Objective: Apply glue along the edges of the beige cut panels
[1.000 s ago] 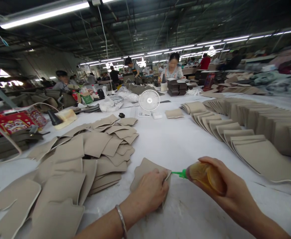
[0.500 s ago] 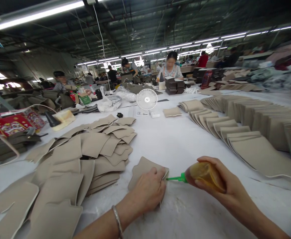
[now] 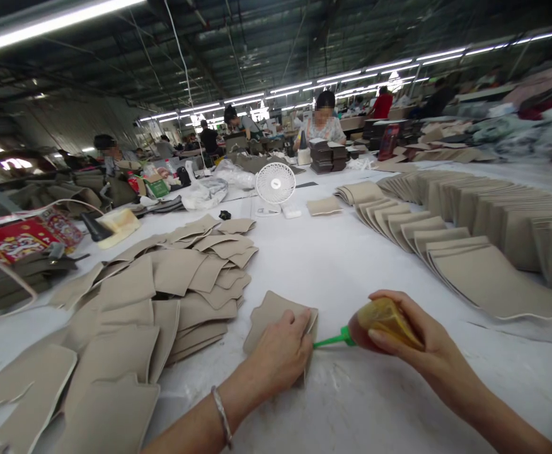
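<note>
My left hand (image 3: 283,350) presses a beige padded piece (image 3: 267,308) against the white table, its bent fingers at the piece's right edge. Part of the piece is hidden under the hand. In my right hand (image 3: 422,337) is a squeeze bottle (image 3: 384,325) of amber liquid, tilted on its side. Its thin green nozzle (image 3: 330,341) points left, with the tip at the piece's right edge beside my left fingers. Whether liquid is coming out cannot be seen.
A heap of similar beige pieces (image 3: 129,284) spreads over the left. Overlapping rows of pieces (image 3: 488,271) curve along the right. A small white fan (image 3: 275,183) stands ahead, with a brush-like tool on a yellowish block (image 3: 118,227) to its left. A co-worker (image 3: 324,123) sits across the table.
The nozzle tip has slid a little along the piece's right edge towards me. My left fingers have shifted slightly at that edge. My view has turned a little.
</note>
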Demonstrator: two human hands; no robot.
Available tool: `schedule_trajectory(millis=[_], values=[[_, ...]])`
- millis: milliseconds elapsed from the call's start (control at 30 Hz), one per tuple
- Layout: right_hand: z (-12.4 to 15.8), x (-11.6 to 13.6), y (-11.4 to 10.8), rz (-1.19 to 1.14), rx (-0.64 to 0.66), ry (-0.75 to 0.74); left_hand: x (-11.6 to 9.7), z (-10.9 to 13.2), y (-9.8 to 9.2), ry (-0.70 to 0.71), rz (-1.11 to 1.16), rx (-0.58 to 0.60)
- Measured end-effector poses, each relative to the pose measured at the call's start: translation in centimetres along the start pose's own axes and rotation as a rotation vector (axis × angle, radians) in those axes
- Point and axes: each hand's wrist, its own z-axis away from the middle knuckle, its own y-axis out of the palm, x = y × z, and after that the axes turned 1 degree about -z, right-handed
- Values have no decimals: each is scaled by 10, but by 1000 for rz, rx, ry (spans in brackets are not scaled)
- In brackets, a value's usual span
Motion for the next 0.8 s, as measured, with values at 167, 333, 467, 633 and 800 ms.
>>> schedule_trajectory(millis=[167,333,467,633,800], values=[[6,-1,0,50,-42,-18,1,0,1,2,39,-9],[19,0,4,2,27,-19,2,0,3,-2,30,-14],[21,1,7,25,-12,-32,3,1,4,12,46,-22],[25,-2,8,-17,60,-26,3,3,4,3,32,-30],[29,-7,5,7,8,-56,2,3,3,3,54,-32]])
